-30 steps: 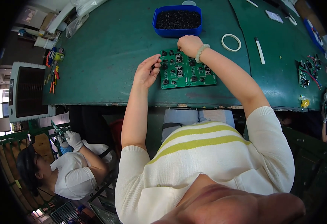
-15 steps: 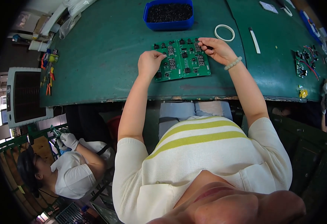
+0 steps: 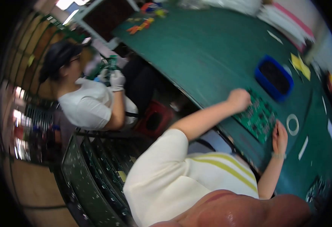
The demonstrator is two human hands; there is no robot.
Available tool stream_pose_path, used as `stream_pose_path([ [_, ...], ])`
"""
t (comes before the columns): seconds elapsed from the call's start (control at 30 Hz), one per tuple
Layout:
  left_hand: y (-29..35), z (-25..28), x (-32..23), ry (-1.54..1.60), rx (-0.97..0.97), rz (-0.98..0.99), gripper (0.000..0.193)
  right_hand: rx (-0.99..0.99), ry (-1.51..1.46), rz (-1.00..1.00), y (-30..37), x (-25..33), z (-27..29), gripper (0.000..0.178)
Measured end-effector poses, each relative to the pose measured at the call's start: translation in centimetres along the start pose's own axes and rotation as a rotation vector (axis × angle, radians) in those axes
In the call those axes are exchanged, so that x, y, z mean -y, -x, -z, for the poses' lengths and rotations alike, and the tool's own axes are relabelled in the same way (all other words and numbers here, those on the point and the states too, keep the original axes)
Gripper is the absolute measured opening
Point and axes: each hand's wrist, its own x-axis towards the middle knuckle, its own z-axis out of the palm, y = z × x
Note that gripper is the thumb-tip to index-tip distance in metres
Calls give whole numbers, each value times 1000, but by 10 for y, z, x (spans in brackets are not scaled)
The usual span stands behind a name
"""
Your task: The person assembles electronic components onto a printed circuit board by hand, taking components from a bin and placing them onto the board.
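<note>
Both the left hand (image 3: 239, 100) and the right hand (image 3: 280, 138) still flank the green circuit boards (image 3: 258, 119) near the front edge of the table (image 3: 196, 56); the view has swung leftward, handwork apparently uninterrupted. Left fingers look bunched, right fingers loosely curled; blur hides whether either holds a part.
</note>
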Motion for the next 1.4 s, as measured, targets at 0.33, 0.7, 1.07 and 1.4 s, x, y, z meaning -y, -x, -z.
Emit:
stream_pose_path([
  [0.33, -3, 11, -6, 128, 41, 48, 11, -137, 281, 37, -3, -2, 1, 15],
  [0.7, 2, 9, -3, -24, 136, 12, 12, -264, 1034, 279, 3, 13, -28, 18],
  [1.07, -5, 14, -10, 158, 115, 33, 16, 52, 1452, 495, -11, 30, -12, 14],
  [1.4, 4, 15, -7, 506, 72, 277, 22, -35, 1172, 235, -4, 33, -9, 21],
])
